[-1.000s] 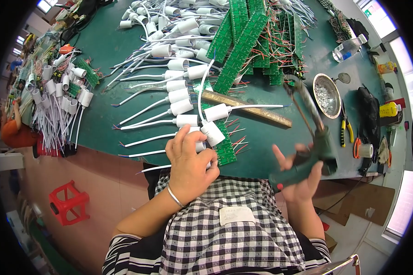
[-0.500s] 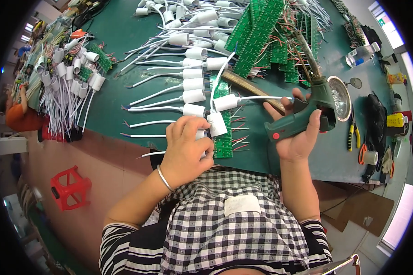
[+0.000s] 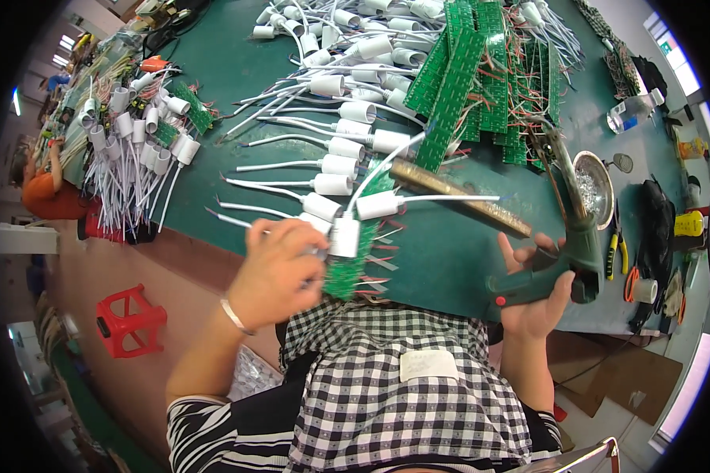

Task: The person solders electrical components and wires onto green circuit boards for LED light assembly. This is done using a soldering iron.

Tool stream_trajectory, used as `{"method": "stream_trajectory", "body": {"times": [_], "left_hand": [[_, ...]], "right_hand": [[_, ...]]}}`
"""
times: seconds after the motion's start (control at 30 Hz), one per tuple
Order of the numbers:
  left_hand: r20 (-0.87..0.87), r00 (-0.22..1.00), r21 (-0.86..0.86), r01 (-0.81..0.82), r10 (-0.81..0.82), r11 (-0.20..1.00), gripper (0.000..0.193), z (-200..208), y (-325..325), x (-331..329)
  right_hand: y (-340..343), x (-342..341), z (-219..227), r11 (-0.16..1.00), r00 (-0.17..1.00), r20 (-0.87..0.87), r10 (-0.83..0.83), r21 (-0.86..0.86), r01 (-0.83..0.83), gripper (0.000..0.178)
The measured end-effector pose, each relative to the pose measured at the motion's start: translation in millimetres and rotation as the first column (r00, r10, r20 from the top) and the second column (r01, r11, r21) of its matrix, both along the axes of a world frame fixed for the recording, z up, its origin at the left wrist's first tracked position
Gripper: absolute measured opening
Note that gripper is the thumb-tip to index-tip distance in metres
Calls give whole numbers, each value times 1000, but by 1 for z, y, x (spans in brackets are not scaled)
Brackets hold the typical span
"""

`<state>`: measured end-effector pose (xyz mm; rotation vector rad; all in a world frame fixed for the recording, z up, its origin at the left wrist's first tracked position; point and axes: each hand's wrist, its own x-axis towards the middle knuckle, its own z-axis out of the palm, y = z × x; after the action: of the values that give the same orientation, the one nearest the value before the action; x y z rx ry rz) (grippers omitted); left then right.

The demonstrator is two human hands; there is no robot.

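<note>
My left hand, blurred by motion, is curled around the near end of a row of white lamp holders with cable tails; which ones it grips is mostly hidden. Beside it runs a narrow green circuit board strip, tilted, with short red and white wires along its right edge. Two loose lamp holders, one upright and one lying sideways, rest on the strip. My right hand cradles a dark green soldering gun by its handle, barrel pointing away, apart from the board.
A metal bar lies across the green table, with stacked circuit boards and piled lamp holders behind. At right are a metal dish, pliers and a bottle. Another bundle and a co-worker are at left.
My left hand has moved left and the board's near end has swung left with it. The lamp holders on it have shifted too. My right hand and soldering gun have moved slightly right and nearer.
</note>
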<state>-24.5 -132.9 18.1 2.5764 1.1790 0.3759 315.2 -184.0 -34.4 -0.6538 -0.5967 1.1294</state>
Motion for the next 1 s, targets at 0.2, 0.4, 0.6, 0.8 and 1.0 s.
{"method": "stream_trajectory", "body": {"times": [0.2,0.4,0.6,0.8,1.0], "left_hand": [[-188,979,-93,-94,75,991,21,33,3,-27],[-80,917,250,-362,392,898,79,-12,-11,27],[-219,931,201,-250,292,947,79,3,7,24],[-322,880,296,-257,349,920,79,-3,17,39],[-224,909,-88,-377,351,922,67,15,20,21]], "right_hand": [[-14,0,-2,997,999,27,-42,-57,44,55],[-21,-5,-4,997,998,44,-47,-66,49,51],[2,-2,-8,997,996,-89,27,-76,-34,46],[43,-22,10,977,973,-216,78,-178,-118,40],[56,-25,9,986,983,-182,-15,-164,-15,37]]}}
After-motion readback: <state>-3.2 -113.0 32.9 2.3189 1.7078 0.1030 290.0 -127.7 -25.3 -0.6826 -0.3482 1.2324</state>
